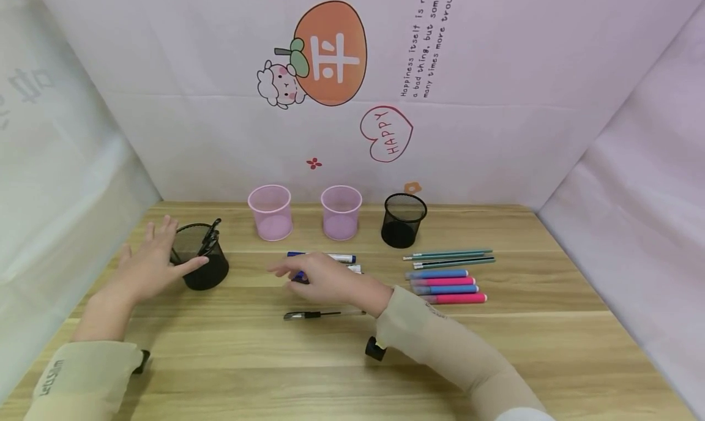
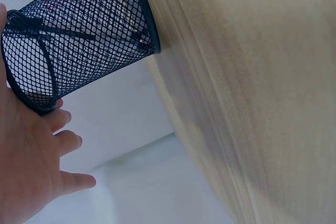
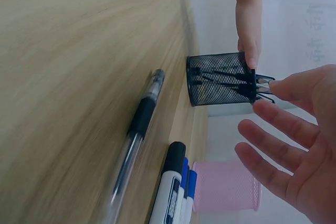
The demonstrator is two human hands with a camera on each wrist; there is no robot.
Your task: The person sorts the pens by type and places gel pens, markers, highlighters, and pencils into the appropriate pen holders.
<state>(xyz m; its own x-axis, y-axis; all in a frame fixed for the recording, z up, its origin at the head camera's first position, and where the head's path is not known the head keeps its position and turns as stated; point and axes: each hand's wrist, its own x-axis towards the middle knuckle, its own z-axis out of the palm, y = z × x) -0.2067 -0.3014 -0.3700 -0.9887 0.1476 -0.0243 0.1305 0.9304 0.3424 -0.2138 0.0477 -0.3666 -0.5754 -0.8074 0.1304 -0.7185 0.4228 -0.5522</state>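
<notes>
At the left, my left hand (image 1: 149, 265) rests against the rim of a black mesh pen holder (image 1: 208, 274), its fingers spread. Several black pens (image 1: 210, 237) stand tilted inside that holder. My right hand (image 1: 327, 279) hovers over the whiteboard markers, fingers loosely bent and nothing held. One marker has a black cap (image 3: 176, 156) and others have blue caps (image 3: 191, 183); in the head view the hand partly hides them. A clear gel pen (image 1: 313, 315) with a black grip lies on the table in front of the markers, its right end near the right forearm.
Two pink mesh holders (image 1: 274, 226) and another black mesh holder (image 1: 401, 234) stand along the back. To the right lie several green pencils (image 1: 454, 254) and blue and pink felt-tip pens (image 1: 448, 281). White printed cloth (image 1: 209, 133) walls the wooden table (image 1: 248, 366).
</notes>
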